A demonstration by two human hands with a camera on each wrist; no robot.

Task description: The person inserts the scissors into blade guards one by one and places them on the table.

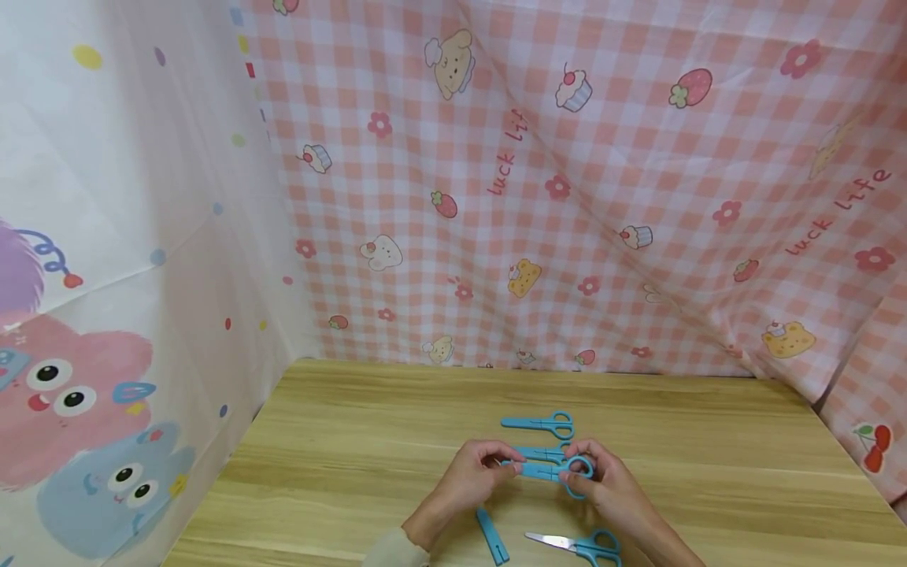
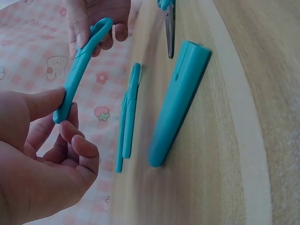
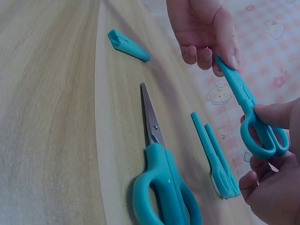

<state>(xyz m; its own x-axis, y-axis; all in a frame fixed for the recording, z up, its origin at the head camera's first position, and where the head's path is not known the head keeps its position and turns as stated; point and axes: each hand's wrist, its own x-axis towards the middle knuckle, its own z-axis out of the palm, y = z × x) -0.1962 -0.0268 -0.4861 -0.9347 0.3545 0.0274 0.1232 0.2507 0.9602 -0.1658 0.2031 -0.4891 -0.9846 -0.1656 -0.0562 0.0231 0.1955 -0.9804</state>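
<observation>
Both hands hold one pair of blue scissors [image 1: 540, 471] with its blade inside a blue cover, raised above the table. The left hand [image 1: 473, 474] pinches the cover's tip between thumb and fingers. At the other end, the right hand [image 1: 608, 482] grips the scissors by the finger loops, its thumb near where cover meets handle. Nearer the person, an uncovered pair of scissors [image 3: 161, 173] lies with its metal blade bare. A loose blue blade cover [image 2: 180, 103] lies to its left on the table.
Two more covered scissors lie beyond the hands: a farther pair [image 1: 538, 424] and a nearer pair [image 1: 542, 453] partly hidden behind the held one. The wooden table [image 1: 340, 441] ends at a pink checked cloth [image 1: 425, 236] behind and a white printed cloth [image 1: 177, 315] on the left.
</observation>
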